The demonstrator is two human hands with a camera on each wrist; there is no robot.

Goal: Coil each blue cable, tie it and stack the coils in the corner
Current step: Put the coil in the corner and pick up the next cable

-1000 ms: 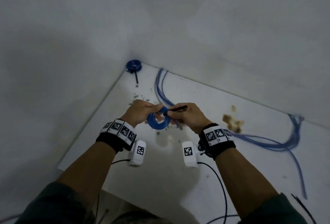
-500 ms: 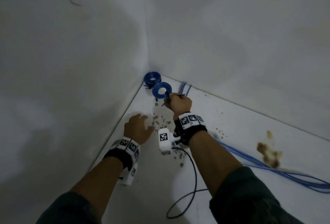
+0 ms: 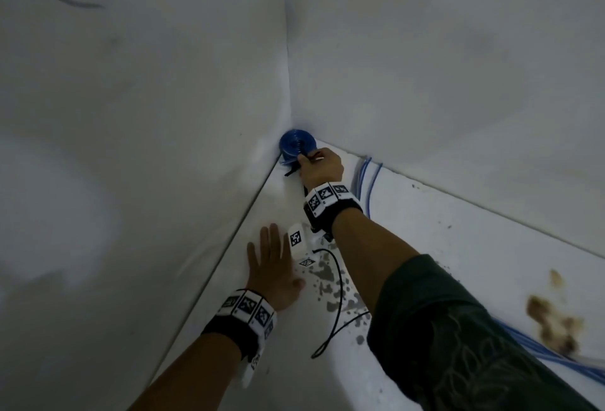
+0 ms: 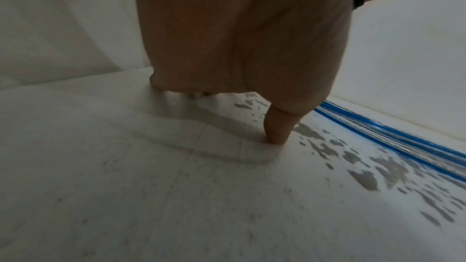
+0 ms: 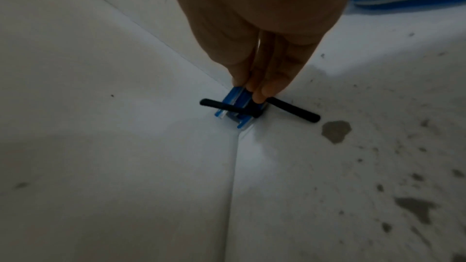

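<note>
The right hand (image 3: 319,166), near the middle of the head view, reaches into the corner where the two white walls meet the floor and pinches the rim of a tied coil of glossy blue cable (image 3: 297,144). In the right wrist view its fingertips (image 5: 259,95) close on the blue turns (image 5: 233,97) just above the black ties (image 5: 293,110) that stick out to either side. The coil sits on top of another blue coil already in the corner; how squarely it rests I cannot tell, since the hand covers the near edge. The left hand (image 3: 273,271), lower centre of the head view, lies flat with fingers spread on the white floor (image 3: 442,247) and holds nothing; the left wrist view shows its thumb (image 4: 277,127) pressing the surface.

Judging from this, the stacking step is almost done, and the risks sit in the release. If the fingers let go while the upper coil is off-centre, it could slide off the lower one or tip against the wall. A fingertip may also snag a stiff tie end and drag the coil out as the hand withdraws. The springy cable might loosen if the tie is slack.

Loose straight blue cables (image 3: 368,181) lie along the wall at the right of the frame, not yet coiled, so a withdrawing forearm could catch them.
</note>
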